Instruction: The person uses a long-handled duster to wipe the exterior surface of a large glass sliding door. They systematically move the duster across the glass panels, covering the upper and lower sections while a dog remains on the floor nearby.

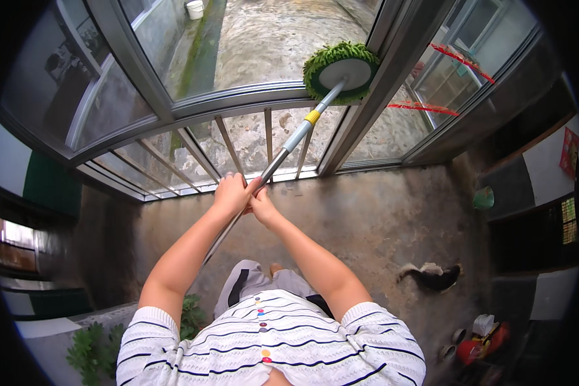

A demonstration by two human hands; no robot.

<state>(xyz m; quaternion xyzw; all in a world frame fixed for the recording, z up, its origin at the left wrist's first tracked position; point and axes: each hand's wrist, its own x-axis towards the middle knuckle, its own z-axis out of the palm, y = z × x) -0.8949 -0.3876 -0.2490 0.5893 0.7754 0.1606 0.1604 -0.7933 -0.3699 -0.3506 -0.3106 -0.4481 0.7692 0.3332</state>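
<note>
Both my hands grip the metal pole of a long-handled mop (296, 138), close together in front of my body. My left hand (230, 193) wraps the pole with its back toward me, and my right hand (262, 204) closes on it just beside. The pole slants up to the right, past a yellow collar, to a round mop head with green shaggy fringe and a pale disc. That head lies against the lower right corner of a large window pane (257, 45), by the metal frame. Below my hands the pole runs down past my left forearm.
Metal bars (225, 145) line the lower part of the window frame. On the concrete floor to the right lies a black and white animal (431, 276). A green bucket (483, 198) stands near the right wall. Leafy plants (90, 350) grow at lower left, and red items (479, 347) sit at lower right.
</note>
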